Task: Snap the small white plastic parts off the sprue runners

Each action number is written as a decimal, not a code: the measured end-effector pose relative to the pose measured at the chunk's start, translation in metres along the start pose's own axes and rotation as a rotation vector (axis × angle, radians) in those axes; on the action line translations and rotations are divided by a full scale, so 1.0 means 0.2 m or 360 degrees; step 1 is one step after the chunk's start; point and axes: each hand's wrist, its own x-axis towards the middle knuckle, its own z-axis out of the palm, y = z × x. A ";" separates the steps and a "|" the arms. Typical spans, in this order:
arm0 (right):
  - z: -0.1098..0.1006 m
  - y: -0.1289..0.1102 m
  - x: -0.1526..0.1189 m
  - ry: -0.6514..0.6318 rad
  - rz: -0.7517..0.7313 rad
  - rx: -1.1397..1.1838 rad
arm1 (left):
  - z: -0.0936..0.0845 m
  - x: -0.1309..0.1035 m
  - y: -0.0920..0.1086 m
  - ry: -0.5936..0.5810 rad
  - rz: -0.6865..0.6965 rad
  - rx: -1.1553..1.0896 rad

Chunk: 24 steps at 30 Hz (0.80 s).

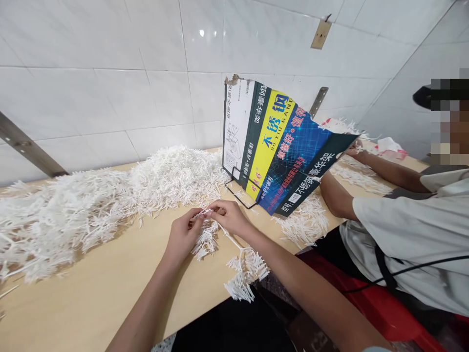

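My left hand [186, 231] and my right hand [227, 216] meet over the wooden table [161, 278], both with fingers pinched on a white branched plastic piece [239, 247]. Its thin stem runs down from my right hand to a bushy end that hangs over the table's front edge. Another white bushy cluster [205, 242] lies or hangs just below my fingertips; whether it joins the same stem is unclear. Behind and left of my hands stretches a big heap of similar white pieces [172, 171].
A printed cardboard panel [271, 146] stands in a black wire holder [244, 195] right of the heap. More white pieces [304, 220] lie behind it. At the right sits a person in a light shirt [414, 225], near a red stool [381, 303]. A tiled wall backs the table.
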 end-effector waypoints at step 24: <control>0.01 0.10 0.10 0.0478 0.0545 0.0392 | -0.01 -0.01 -0.01 -0.0172 -0.0168 0.0005</control>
